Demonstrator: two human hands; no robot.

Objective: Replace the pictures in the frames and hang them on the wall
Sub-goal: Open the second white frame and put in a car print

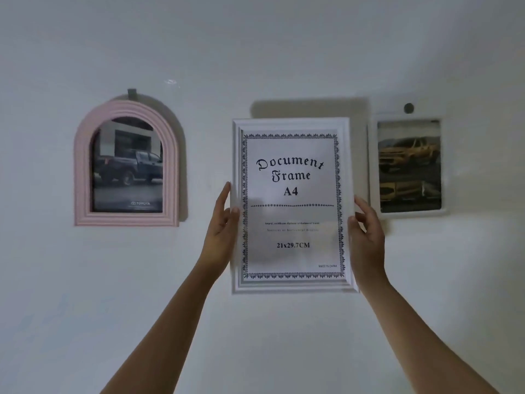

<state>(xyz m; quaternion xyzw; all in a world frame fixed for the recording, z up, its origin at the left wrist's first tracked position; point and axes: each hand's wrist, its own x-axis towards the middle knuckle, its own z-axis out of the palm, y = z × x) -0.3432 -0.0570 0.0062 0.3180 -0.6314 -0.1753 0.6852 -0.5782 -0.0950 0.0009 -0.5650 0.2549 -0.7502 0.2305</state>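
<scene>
You are holding the white frame [294, 125] up in front of the wall [255, 52] — a tall rectangle with stepped moulding, upright and facing you. Whether it touches the wall cannot be told. Your left hand [223, 226] grips its left edge and your right hand [366, 231] its right edge, thumbs on the front. Inside sits the insert sheet [291, 194], printed "Document Frame A4" within a dark ornamental border. Well to its left the pink arched frame [85, 166] hangs on the wall, holding a photo of a dark pickup truck. Just to the right hangs the small white frame [372, 166] — its picture, blurred, shows yellow cars.
</scene>
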